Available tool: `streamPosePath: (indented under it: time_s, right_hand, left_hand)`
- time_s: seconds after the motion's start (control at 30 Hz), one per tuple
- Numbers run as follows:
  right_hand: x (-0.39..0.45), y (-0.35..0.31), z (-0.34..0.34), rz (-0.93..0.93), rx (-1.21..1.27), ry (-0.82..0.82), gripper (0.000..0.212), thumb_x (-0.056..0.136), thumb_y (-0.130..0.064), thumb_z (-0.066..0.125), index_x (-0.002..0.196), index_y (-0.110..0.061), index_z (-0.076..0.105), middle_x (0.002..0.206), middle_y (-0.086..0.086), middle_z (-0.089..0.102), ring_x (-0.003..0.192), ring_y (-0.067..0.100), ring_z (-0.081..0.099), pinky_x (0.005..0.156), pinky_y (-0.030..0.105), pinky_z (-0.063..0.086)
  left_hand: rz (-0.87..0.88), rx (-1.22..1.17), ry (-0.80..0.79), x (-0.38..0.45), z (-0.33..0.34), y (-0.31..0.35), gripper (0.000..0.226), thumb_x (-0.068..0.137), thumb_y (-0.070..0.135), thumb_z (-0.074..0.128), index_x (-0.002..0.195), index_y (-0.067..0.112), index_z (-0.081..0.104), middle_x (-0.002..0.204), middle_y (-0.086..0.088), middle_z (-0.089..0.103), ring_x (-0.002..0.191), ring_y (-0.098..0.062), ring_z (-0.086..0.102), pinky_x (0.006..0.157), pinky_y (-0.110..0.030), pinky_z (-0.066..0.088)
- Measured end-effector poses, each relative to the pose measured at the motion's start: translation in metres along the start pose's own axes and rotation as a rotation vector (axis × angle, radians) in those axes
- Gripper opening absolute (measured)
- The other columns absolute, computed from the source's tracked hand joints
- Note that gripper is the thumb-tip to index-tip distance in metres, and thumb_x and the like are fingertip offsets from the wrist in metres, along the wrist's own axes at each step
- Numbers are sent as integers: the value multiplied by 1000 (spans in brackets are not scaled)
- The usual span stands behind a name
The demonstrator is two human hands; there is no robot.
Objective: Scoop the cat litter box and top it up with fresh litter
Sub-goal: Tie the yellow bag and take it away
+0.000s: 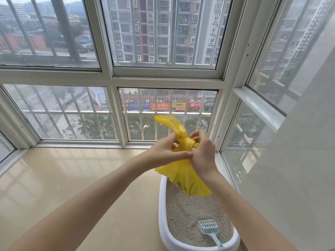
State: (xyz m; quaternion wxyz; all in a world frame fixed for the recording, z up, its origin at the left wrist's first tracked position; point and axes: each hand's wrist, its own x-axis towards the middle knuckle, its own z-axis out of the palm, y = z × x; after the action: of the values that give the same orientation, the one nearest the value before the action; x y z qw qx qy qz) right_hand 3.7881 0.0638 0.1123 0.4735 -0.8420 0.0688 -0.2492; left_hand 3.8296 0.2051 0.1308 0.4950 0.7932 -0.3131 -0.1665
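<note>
Our left hand (163, 151) pinches the gathered neck of the yellow bag (183, 171), fingers curled at the knot — our right hand (203, 153) grips the same knot from the other side. The bag hangs over the far end of the white litter box (162, 205); a pale blue scoop (208, 228) rests in the grey litter (183, 211).

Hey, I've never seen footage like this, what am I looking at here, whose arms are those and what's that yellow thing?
This is a single picture from a camera worn on a person's head, looking forward and down. There is no machine. The left hand and right hand both pinch a yellow plastic bag at its knotted neck, holding it above a white litter box filled with grey litter. A pale blue slotted scoop lies in the litter. The box stands on a beige tiled floor beside tall barred windows.
</note>
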Motion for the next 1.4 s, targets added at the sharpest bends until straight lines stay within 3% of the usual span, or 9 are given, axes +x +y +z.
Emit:
streamPosePath:
  time_s: [0.1,0.27,0.47,0.8,0.97,1.07,1.17,1.3,1.4]
  right_hand:
    - [4,-3,-11,86,3,-118,40,71,12,51,99,-16,48,87,9,58,74,20,54,49,23,40]
    - [10,-5,-25,133,-76,-399,24,86,-6,58,103,-20,51,93,8,61,81,22,61,54,26,49]
    - [11,-11,-42,189,39,-451,23,83,-10,61,102,-24,56,79,7,69,73,20,65,63,32,53]
    - [10,-2,-50,375,173,-368,24,78,-6,67,92,-18,52,94,12,55,85,30,57,70,42,50]
    - [10,-5,-57,537,761,-566,18,85,9,49,92,-8,46,81,16,56,68,25,57,58,31,52]
    - [6,2,-57,609,1041,-648,13,78,-3,56,88,-9,48,81,13,56,72,24,56,68,34,49]
    - [2,9,-55,591,1136,-645,26,72,-5,67,94,-9,54,92,17,59,83,29,58,79,40,48]
    - [0,8,-58,424,867,-548,35,81,-2,57,114,-13,56,107,24,61,92,35,61,78,46,52]
    - [-3,2,-61,103,423,-477,33,77,-15,65,108,-28,64,114,1,65,101,23,65,82,44,56]
  left_hand:
    - [15,24,84,3,1,-6,34,77,35,77,104,19,63,98,0,67,92,-14,66,86,-41,54]
    - [63,157,210,1,13,-6,19,71,29,66,88,25,68,82,8,69,77,-8,66,73,-35,56]
    - [121,238,362,3,22,-3,10,73,26,65,73,16,68,65,3,66,60,-9,59,56,-33,49]
    - [171,211,288,2,20,-4,21,71,20,66,90,16,75,85,9,73,84,0,66,79,-28,54]
    - [189,260,320,2,19,-12,17,70,27,65,80,14,69,76,7,69,74,-8,63,71,-32,52]
    - [259,287,334,1,23,-10,11,73,21,66,75,12,60,68,10,58,64,-4,51,63,-22,46]
    - [154,95,311,0,24,-2,15,72,18,63,67,16,49,62,8,45,61,-6,41,59,-23,39]
    - [-84,-205,199,0,20,5,13,75,26,60,74,15,52,68,3,47,64,-9,45,55,-16,37]
    - [-155,-308,208,-2,20,5,14,71,29,60,75,17,54,72,1,55,68,-12,54,61,-22,43]
